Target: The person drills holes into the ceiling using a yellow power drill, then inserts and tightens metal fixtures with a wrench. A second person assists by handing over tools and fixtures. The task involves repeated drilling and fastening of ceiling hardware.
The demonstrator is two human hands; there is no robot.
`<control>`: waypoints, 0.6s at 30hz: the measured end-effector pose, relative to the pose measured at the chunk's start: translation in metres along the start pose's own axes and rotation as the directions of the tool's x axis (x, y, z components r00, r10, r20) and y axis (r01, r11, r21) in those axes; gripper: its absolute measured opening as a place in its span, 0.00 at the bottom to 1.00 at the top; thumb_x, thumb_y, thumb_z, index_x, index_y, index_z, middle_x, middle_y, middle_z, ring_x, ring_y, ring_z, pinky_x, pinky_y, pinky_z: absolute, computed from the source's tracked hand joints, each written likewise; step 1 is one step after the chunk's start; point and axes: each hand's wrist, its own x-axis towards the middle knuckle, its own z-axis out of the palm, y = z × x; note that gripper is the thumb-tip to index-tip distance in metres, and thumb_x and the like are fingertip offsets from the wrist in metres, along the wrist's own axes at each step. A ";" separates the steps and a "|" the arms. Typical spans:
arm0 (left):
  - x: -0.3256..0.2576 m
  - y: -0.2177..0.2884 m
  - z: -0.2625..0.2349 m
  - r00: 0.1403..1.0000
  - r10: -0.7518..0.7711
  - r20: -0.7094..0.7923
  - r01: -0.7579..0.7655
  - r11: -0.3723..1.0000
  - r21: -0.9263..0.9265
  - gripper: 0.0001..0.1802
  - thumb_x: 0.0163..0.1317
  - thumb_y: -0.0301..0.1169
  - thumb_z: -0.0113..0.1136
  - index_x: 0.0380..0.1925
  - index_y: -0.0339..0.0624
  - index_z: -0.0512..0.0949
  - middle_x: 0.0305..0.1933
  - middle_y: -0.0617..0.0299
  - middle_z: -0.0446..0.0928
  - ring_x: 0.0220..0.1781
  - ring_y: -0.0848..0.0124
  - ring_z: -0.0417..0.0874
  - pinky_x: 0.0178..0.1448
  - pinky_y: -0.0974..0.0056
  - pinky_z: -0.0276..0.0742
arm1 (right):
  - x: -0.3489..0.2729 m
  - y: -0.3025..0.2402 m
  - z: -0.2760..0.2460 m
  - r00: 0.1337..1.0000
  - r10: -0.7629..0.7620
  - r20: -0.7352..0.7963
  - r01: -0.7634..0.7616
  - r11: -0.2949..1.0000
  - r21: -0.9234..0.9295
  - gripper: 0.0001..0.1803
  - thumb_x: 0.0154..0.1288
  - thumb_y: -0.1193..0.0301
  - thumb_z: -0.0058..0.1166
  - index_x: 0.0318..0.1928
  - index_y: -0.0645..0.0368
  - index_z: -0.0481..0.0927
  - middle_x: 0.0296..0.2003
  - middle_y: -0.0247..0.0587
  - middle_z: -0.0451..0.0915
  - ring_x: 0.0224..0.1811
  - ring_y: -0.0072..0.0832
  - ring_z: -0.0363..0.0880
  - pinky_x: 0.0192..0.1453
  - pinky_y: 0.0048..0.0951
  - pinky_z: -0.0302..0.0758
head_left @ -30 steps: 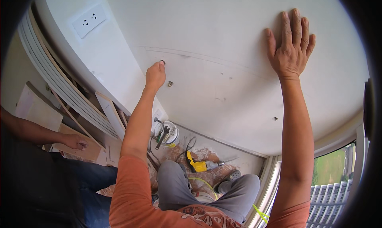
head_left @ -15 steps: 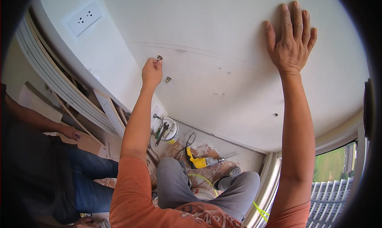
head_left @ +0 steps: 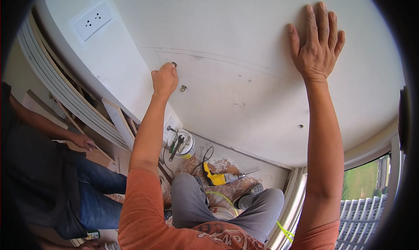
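My left hand (head_left: 165, 79) is closed, its thumb and fingers gripping a small metal anchor bolt (head_left: 174, 64) at the white wall (head_left: 262, 36). Only the end of that bolt shows past the fingers. Just below it, a second metal anchor bolt (head_left: 183, 88) sticks out of the wall. My right hand (head_left: 317, 49) lies flat on the wall, up and to the right, fingers spread and holding nothing. Far below it, a third small metal fitting (head_left: 300, 126) sits in the wall. Faint pencil lines run across the wall between my hands.
A yellow drill (head_left: 220, 178) lies on the dusty floor beside a white bucket (head_left: 187, 149) holding a wrench (head_left: 176, 146). A co-worker's hand (head_left: 84, 142) is at left, near leaning boards (head_left: 78, 93). A window (head_left: 366, 180) is at lower right.
My left hand has turned at the wrist, its fingers now covering more of the bolt. My right hand stays flat on the wall. The co-worker's hand has shifted slightly.
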 end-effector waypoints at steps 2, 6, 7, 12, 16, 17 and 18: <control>0.000 0.007 -0.002 0.996 -0.085 0.036 0.087 0.994 -0.063 0.16 0.71 0.38 0.46 0.33 0.38 0.75 0.32 0.45 0.79 0.36 0.46 0.80 0.46 0.49 0.71 | 0.000 0.000 -0.001 1.000 -0.004 0.000 0.004 1.000 -0.007 0.31 0.71 0.42 0.43 0.70 0.37 0.67 0.73 0.25 0.60 0.78 0.26 0.48 0.79 0.39 0.34; 0.003 0.009 -0.006 0.946 -0.240 0.218 0.261 0.962 -0.077 0.13 0.70 0.37 0.48 0.34 0.39 0.76 0.41 0.47 0.82 0.45 0.55 0.82 0.56 0.53 0.66 | -0.001 0.001 0.000 1.000 -0.009 -0.020 0.010 1.000 0.009 0.31 0.70 0.43 0.44 0.69 0.37 0.68 0.73 0.25 0.61 0.78 0.26 0.49 0.79 0.39 0.35; 0.001 0.007 -0.007 0.946 -0.241 0.217 0.262 0.962 -0.075 0.13 0.70 0.37 0.48 0.34 0.39 0.76 0.41 0.47 0.82 0.45 0.55 0.82 0.56 0.53 0.66 | -0.001 0.000 0.000 1.000 -0.008 -0.019 0.008 1.000 0.012 0.31 0.70 0.43 0.44 0.69 0.37 0.68 0.73 0.25 0.61 0.78 0.26 0.49 0.79 0.39 0.35; -0.003 0.000 -0.007 0.998 0.060 0.030 -0.060 0.998 0.004 0.12 0.70 0.39 0.51 0.38 0.41 0.75 0.41 0.52 0.81 0.39 0.55 0.80 0.53 0.53 0.65 | 0.001 0.000 -0.002 1.000 -0.003 -0.001 0.002 1.000 -0.024 0.32 0.70 0.42 0.45 0.69 0.38 0.69 0.73 0.25 0.61 0.78 0.26 0.49 0.79 0.39 0.35; 0.002 -0.009 -0.001 0.984 0.172 -0.051 -0.172 0.985 0.015 0.14 0.71 0.40 0.51 0.37 0.40 0.76 0.37 0.53 0.81 0.37 0.54 0.78 0.53 0.52 0.64 | 0.000 -0.002 -0.002 1.000 0.010 0.016 -0.009 0.998 -0.070 0.31 0.70 0.42 0.45 0.69 0.37 0.69 0.73 0.24 0.61 0.78 0.25 0.49 0.79 0.39 0.34; 0.003 -0.008 0.000 0.990 0.141 0.008 -0.142 0.990 0.026 0.14 0.71 0.39 0.50 0.36 0.40 0.76 0.35 0.52 0.81 0.36 0.54 0.78 0.51 0.53 0.65 | -0.001 0.000 -0.001 1.000 0.007 0.010 -0.007 0.999 -0.054 0.31 0.70 0.42 0.45 0.69 0.37 0.69 0.73 0.24 0.61 0.78 0.26 0.49 0.79 0.39 0.34; 0.004 -0.006 0.002 0.992 0.109 0.067 -0.112 0.993 0.038 0.14 0.71 0.39 0.50 0.36 0.39 0.76 0.33 0.52 0.80 0.35 0.54 0.78 0.49 0.53 0.67 | -0.001 0.001 -0.001 1.000 0.004 0.005 -0.004 0.999 -0.039 0.31 0.70 0.43 0.45 0.69 0.37 0.69 0.73 0.24 0.61 0.78 0.26 0.49 0.79 0.39 0.34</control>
